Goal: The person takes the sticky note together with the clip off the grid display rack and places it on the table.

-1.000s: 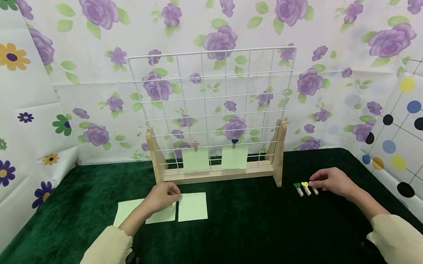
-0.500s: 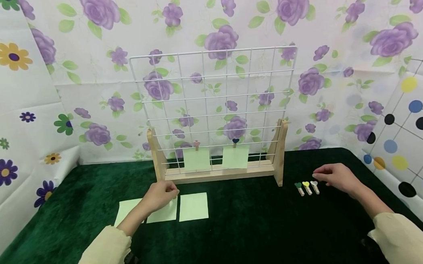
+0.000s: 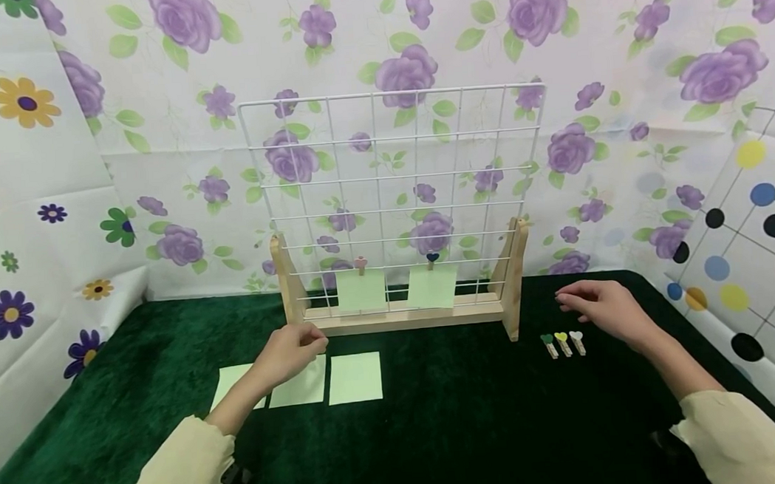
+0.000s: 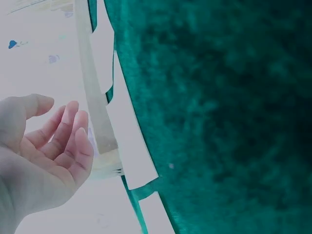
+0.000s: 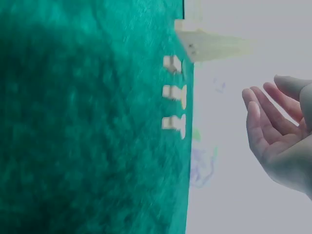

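Left hand [image 3: 290,351]: one, raised above the bench [image 3: 452,430] near the paper squares; grip moderately wide, fingers loosely bent, thumb apart from them, holding nothing. Right hand [image 3: 605,310]: one, raised near the clothespins; grip likewise moderately wide and holding nothing, fingers relaxed. Loose paper squares, pale green, three, in a row on the bench before the rack: left square [image 3: 231,381], partly behind the forearm; middle square [image 3: 303,383], partly behind the left hand; right square [image 3: 354,378], in full view. Miniature clothespins, wooden, three, side by side to the right of the rack: green-topped clothespin [image 3: 549,346], yellow heart clothespin [image 3: 563,344], white heart clothespin [image 3: 577,343]. White wire grid [image 3: 378,177], upright in a wooden stand [image 3: 402,319]; low on it, two pale-green squares, the left hung [image 3: 361,294] under a pink-topped clothespin [image 3: 361,266], the right [image 3: 432,288] under a dark-blue heart clothespin [image 3: 432,260]. Covering on bench: dark green cloth.
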Available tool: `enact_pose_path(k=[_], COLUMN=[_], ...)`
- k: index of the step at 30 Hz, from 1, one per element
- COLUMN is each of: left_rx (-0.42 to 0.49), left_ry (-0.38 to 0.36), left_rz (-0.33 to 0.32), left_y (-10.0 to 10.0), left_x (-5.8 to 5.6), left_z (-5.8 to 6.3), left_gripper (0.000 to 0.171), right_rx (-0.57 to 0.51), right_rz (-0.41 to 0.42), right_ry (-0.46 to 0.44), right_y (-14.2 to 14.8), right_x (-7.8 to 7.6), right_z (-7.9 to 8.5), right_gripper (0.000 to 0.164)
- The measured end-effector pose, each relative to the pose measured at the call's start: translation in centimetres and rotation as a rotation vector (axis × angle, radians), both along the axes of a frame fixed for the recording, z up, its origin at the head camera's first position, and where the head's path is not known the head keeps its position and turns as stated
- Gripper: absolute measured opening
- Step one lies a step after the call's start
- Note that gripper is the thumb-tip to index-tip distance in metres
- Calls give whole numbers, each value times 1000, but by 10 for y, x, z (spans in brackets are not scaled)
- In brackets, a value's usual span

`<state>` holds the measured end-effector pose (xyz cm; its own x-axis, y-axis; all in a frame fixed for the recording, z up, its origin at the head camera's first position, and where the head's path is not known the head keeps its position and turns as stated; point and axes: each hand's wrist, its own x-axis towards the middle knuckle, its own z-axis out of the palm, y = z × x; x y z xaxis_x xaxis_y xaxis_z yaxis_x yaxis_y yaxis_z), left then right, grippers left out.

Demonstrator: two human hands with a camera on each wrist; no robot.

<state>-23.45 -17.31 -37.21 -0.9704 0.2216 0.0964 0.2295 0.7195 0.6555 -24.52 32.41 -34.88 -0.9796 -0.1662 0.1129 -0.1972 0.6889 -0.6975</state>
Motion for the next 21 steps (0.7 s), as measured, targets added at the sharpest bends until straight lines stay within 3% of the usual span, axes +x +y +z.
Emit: enact_pose_path(k=[6,13,21], left_rx=[16,141,252], left_ry=[36,79,40], left_rz=[24,83,101], left_y=[5,18,33], left_x=[4,-1,-7], left_z=[9,14,21], left_gripper=[17,32,47], right_rx=[-10,-23,-31], right_rz=[54,127,219], right_ry=[12,21,85], right_y=[-19,-58,-107], right_x=[4,-5,-11], right_z=[3,1,8], right_gripper=[38,35,31])
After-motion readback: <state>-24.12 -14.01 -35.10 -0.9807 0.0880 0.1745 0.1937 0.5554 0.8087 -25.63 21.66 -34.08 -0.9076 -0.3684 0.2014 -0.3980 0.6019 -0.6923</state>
